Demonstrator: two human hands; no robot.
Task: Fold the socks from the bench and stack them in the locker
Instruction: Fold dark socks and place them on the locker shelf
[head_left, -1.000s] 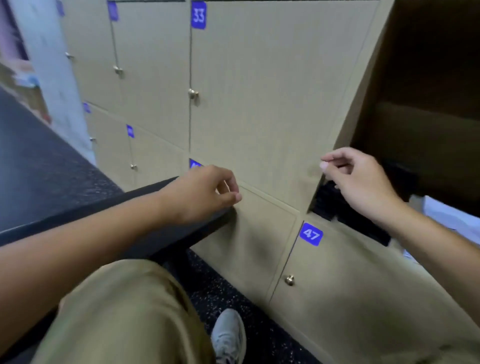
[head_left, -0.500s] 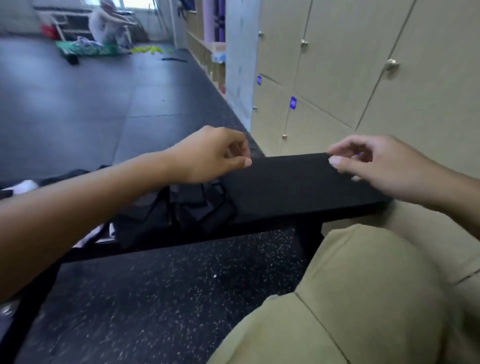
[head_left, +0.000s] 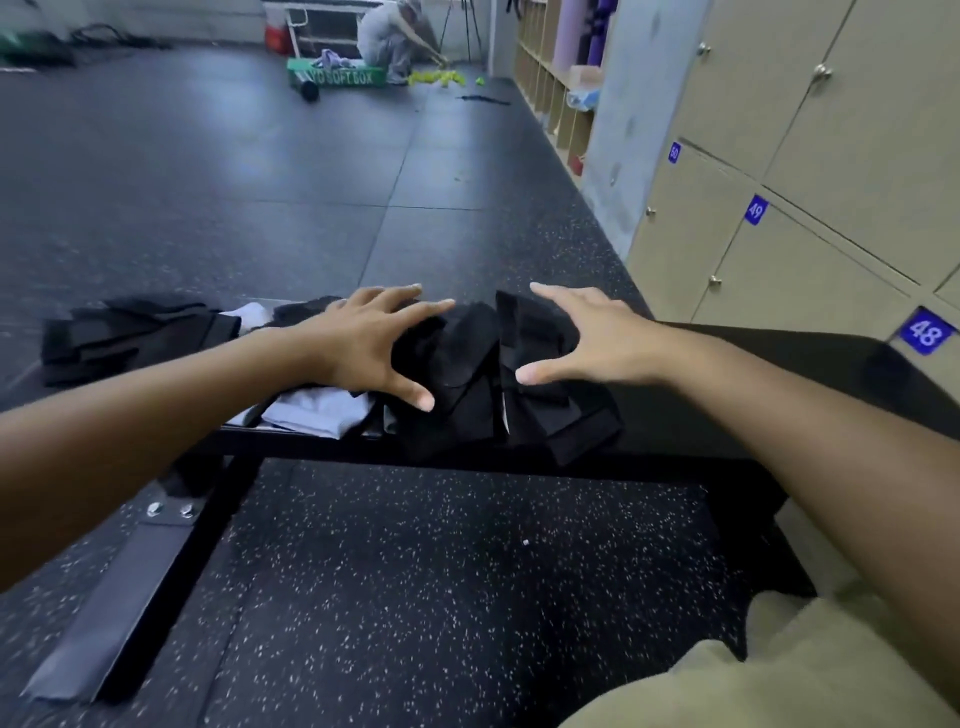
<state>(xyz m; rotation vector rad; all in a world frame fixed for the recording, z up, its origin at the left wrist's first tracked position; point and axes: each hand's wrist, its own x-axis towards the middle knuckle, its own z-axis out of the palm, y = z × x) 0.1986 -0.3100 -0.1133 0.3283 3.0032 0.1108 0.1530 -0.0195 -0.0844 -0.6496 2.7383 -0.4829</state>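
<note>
Black socks (head_left: 467, 374) heaped mid-bench (head_left: 727, 364), beside white socks (head_left: 317, 410). Left hand (head_left: 358, 348) and right hand (head_left: 592, 338) poised over heap, fingers spread wide, holding nothing. Expected light, limp, non-slippery; best pinched at 1 cuff edge to separate single sock.

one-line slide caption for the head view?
Both hands, left and right, spread open over a heap of black socks on the black bench beside numbered lockers.

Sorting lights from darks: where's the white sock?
On the bench, the white sock lies under the left hand, left of the black socks.
</note>
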